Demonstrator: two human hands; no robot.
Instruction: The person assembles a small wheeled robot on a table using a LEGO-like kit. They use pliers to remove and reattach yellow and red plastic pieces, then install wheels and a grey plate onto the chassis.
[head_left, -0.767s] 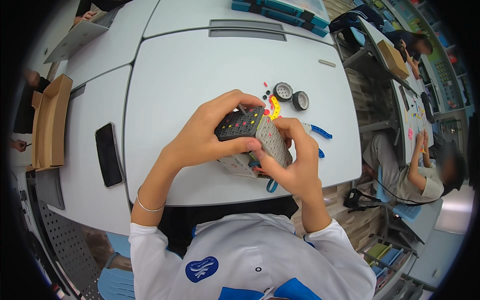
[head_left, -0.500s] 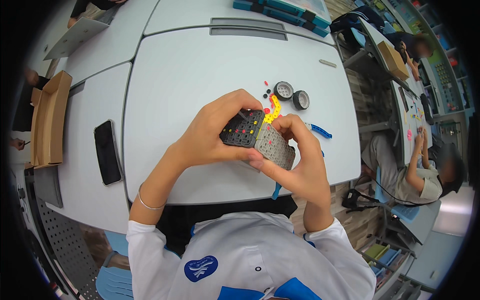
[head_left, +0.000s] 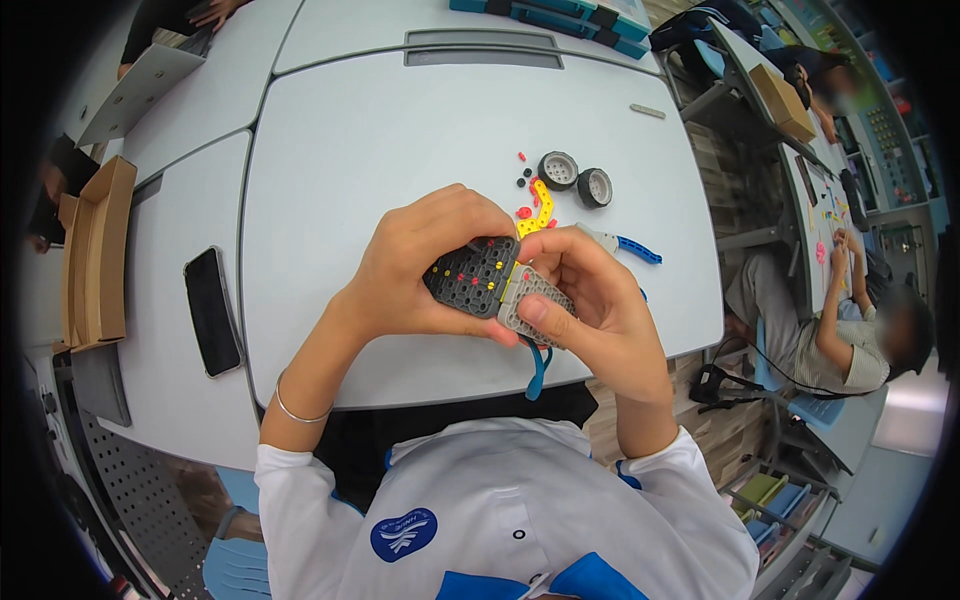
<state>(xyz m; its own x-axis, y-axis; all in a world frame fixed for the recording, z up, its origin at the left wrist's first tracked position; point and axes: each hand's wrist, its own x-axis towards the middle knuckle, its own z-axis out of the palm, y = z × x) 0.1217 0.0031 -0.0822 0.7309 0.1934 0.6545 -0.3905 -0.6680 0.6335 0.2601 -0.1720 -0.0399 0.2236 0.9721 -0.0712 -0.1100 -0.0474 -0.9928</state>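
Between my hands, over the near part of the table, is a building-kit assembly. Its dark grey perforated block [head_left: 470, 281] has red and yellow pegs and sits on the left, against a light grey perforated block [head_left: 523, 292] on the right. My left hand [head_left: 425, 265] is closed round the dark block, fingers over its far side and thumb along its near edge. My right hand [head_left: 595, 310] grips the light block, thumb pressed on its top. Just beyond lie yellow angled beams [head_left: 538, 212], red and black pegs and two wheels [head_left: 558, 171] [head_left: 595, 188].
Blue-handled pliers [head_left: 638, 250] lie right of my right hand. A blue strap-like piece [head_left: 538, 370] is by the near table edge. A phone [head_left: 212, 312] and an open cardboard box [head_left: 100, 255] are on the left. Teal cases [head_left: 575, 18] stand at the back. Other people sit at both sides.
The assembly has turned and shifted slightly left and toward me. My right thumb has moved up onto the light grey block. More of the blue piece beneath shows.
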